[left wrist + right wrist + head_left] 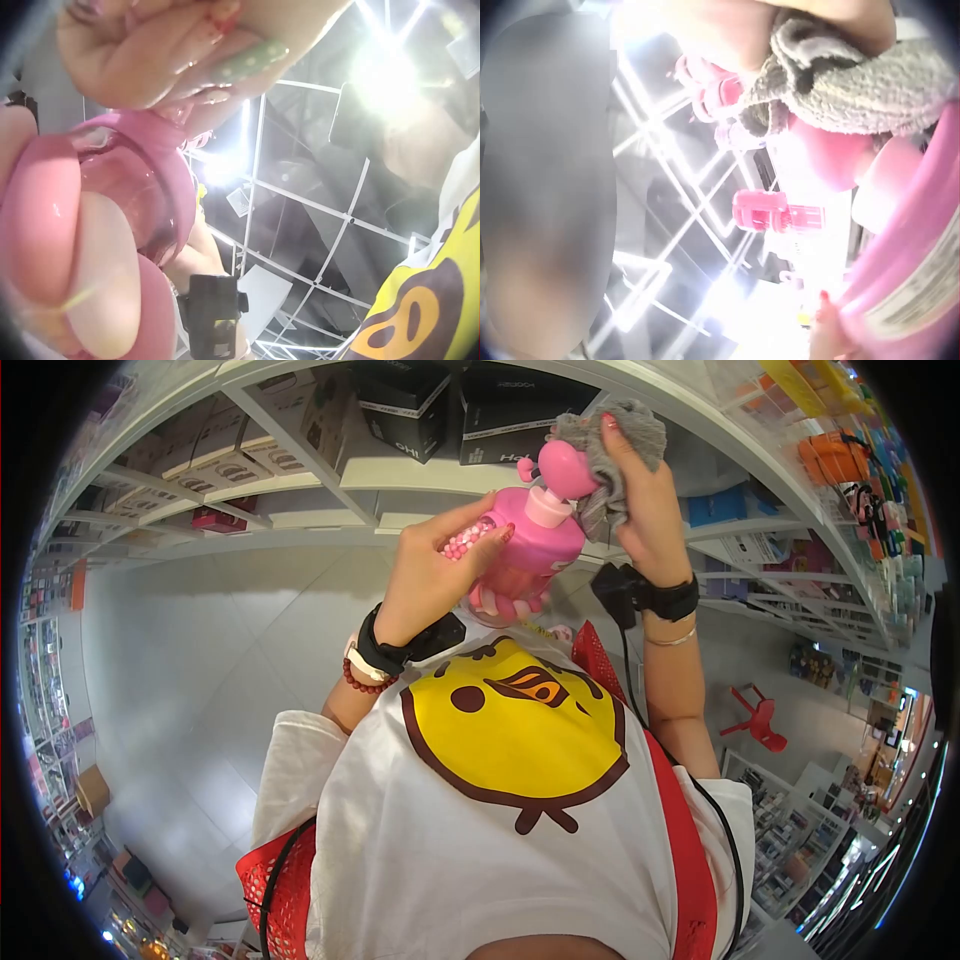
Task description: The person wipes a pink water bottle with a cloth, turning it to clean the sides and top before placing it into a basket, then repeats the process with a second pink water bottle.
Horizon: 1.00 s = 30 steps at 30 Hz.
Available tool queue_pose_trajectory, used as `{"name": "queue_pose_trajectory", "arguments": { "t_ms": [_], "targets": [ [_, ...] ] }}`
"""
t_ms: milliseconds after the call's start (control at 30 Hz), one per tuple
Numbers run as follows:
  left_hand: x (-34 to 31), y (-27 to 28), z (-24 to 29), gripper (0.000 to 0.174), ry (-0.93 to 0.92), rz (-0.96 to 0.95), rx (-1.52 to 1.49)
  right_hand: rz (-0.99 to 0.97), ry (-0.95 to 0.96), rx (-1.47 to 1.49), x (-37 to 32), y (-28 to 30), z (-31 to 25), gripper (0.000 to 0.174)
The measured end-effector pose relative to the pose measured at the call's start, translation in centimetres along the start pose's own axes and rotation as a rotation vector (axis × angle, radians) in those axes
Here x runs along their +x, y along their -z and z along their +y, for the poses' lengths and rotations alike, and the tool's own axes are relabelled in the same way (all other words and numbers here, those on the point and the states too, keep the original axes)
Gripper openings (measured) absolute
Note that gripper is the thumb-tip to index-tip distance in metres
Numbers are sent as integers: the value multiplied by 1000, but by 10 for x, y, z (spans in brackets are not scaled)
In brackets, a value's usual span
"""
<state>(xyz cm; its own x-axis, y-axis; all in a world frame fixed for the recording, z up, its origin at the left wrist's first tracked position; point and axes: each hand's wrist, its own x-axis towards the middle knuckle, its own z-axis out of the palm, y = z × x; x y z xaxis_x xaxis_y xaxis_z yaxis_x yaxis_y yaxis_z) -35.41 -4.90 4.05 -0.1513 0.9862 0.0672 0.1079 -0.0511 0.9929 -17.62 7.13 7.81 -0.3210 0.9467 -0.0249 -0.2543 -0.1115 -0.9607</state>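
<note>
My left hand [430, 575] grips a pink water bottle [565, 540] at its lid, with the thumb across the near side. Beside those fingers hangs a string of pink and white beads [465, 544]. A round pink knob [566, 468] tops the lid, and a twisted pink and cream ring [500, 603] wraps the lower body. My right hand [652, 515] holds a crumpled grey cloth [640, 430] against the knob's side, thumb pressed on the fabric. In the right wrist view, the cloth [870, 90] overlaps the knob, and a printed label [922, 289] shows on the pink lid.
White shelves [420, 472] curve ahead, carrying black boxes [405, 410] and pale cartons [225, 470]. Hanging goods, including an orange pouch [835, 460], line the right side. A red stool [755, 720] stands on the floor at right. Black cables run from the wrists along the body.
</note>
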Motion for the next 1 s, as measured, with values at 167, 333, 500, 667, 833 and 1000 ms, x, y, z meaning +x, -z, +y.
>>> {"name": "queue_pose_trajectory", "arguments": {
  "t_ms": [167,333,500,667,833,1000],
  "targets": [
    [0,-1,4,39,-16,19,15,-275,191,-436,-14,-5,-17,32],
    [-3,-9,-2,41,-236,69,180,-223,668,-1061,-19,-18,-1,46],
    [-8,-13,2,43,-255,44,176,-77,628,-934,-21,-21,7,40],
    [-8,-14,-9,44,-273,23,180,104,307,-724,-7,-13,1,25],
    [-3,-6,-11,40,-124,4,22,-99,7,68,2,9,-14,38],
    [1,2,-11,35,-50,8,-71,-362,418,-592,-8,5,-17,40]
  ]
}}
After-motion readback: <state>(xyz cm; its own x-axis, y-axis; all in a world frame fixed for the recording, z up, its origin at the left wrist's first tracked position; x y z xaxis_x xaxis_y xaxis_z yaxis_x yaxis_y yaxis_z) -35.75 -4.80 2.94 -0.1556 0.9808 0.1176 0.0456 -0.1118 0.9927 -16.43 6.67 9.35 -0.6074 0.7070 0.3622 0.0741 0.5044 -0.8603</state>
